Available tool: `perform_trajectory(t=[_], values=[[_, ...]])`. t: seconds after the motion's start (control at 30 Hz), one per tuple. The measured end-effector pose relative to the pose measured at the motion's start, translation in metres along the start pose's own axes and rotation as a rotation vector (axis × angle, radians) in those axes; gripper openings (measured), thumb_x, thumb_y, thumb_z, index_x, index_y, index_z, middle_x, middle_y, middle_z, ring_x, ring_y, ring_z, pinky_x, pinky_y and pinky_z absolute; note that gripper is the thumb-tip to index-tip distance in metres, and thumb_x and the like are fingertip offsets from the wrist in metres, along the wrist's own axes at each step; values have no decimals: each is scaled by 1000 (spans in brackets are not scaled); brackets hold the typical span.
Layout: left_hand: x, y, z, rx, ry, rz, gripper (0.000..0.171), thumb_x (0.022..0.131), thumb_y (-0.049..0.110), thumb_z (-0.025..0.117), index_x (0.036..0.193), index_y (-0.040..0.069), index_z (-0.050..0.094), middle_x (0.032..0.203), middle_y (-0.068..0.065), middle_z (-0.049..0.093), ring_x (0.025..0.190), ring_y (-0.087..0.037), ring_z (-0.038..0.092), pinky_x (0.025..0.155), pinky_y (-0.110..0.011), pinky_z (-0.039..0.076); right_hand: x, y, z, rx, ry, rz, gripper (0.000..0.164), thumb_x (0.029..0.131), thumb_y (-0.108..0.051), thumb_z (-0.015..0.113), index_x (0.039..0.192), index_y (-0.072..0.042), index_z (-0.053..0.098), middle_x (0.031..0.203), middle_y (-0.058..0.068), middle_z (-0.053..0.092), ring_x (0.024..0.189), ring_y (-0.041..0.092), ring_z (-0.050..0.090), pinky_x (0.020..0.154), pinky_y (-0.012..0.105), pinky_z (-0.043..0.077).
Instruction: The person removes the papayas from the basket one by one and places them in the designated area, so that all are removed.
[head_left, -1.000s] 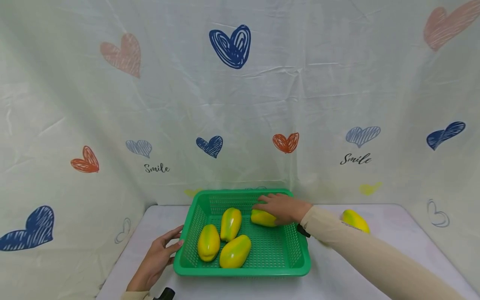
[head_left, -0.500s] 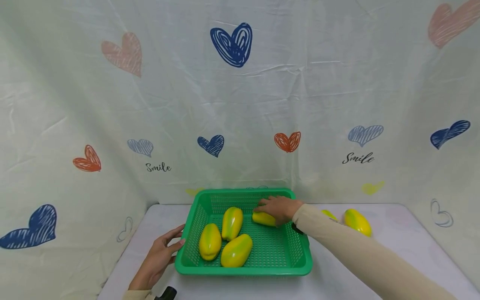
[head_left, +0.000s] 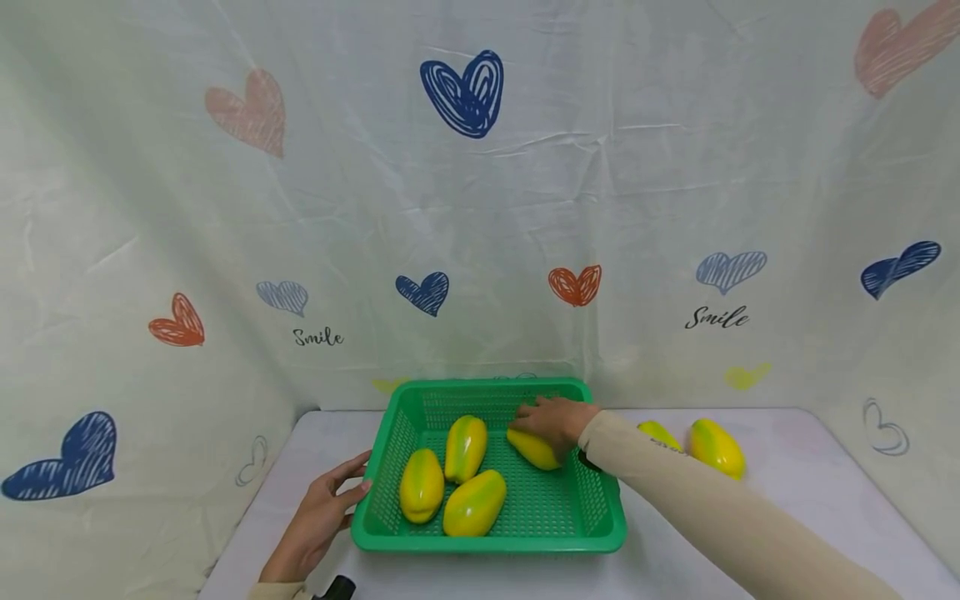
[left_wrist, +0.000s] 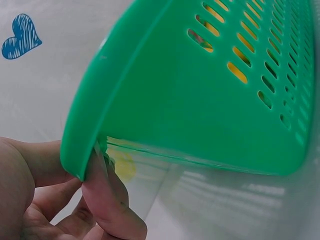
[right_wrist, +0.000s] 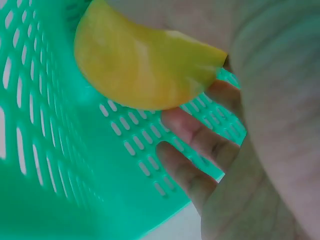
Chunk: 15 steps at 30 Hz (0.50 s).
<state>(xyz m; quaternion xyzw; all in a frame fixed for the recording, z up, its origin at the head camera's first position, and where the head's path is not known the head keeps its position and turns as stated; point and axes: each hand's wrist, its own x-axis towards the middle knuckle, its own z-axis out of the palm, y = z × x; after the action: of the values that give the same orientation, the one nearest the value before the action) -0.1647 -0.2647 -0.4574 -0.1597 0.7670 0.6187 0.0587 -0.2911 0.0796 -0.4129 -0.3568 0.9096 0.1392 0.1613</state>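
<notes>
A green plastic basket with slotted walls stands on the table. My left hand grips its left rim; in the left wrist view the thumb and fingers pinch the rim's edge. Inside the basket, my right hand holds a yellow-green papaya from above, near the back right. The right wrist view shows that papaya low over the slotted floor, with fingers round its side. Three more papayas lie to the left in the basket: one at the left, one behind, one in front.
Two papayas lie on the white table to the right of the basket: one partly behind the right sleeve, another papaya further right. A pale curtain printed with hearts hangs close behind the table.
The papaya under my right hand has turned, its right end swinging toward me. My right forearm has shifted slightly left, uncovering a second papaya on the table. The left hand stays on the rim.
</notes>
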Motion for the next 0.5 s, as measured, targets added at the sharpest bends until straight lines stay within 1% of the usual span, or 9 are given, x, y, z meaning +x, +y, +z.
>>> perform_trajectory(t=[0.13,0.27,0.4,0.5], values=[[0,0,1,0,1,-2,52,106,5,60,157,1,48,142,-25,48,92,-20,67,78,-37,63,-3,-1,-2,54,-21,8,95,74,-21,100,154,-29,51,157,-6,49,142,24,50,115,44,47],[0,1,1,0,0,-6,53,107,5,60,157,0,47,143,-26,47,93,-20,67,80,-38,62,-6,-2,-2,76,-45,12,97,71,-21,102,153,-29,51,155,-7,50,138,24,53,114,44,48],[0,1,1,0,1,-13,53,107,5,60,157,0,46,143,-26,46,93,-20,66,81,-38,62,-7,-5,0,62,-50,14,97,71,-25,102,153,-29,51,152,-8,50,132,21,55,112,40,49],[1,1,1,4,0,-14,53,107,5,60,158,0,46,144,-27,46,94,-19,66,81,-38,62,-8,-10,1,44,-40,25,92,70,-30,102,147,-30,53,148,-10,53,130,17,55,111,36,49]])
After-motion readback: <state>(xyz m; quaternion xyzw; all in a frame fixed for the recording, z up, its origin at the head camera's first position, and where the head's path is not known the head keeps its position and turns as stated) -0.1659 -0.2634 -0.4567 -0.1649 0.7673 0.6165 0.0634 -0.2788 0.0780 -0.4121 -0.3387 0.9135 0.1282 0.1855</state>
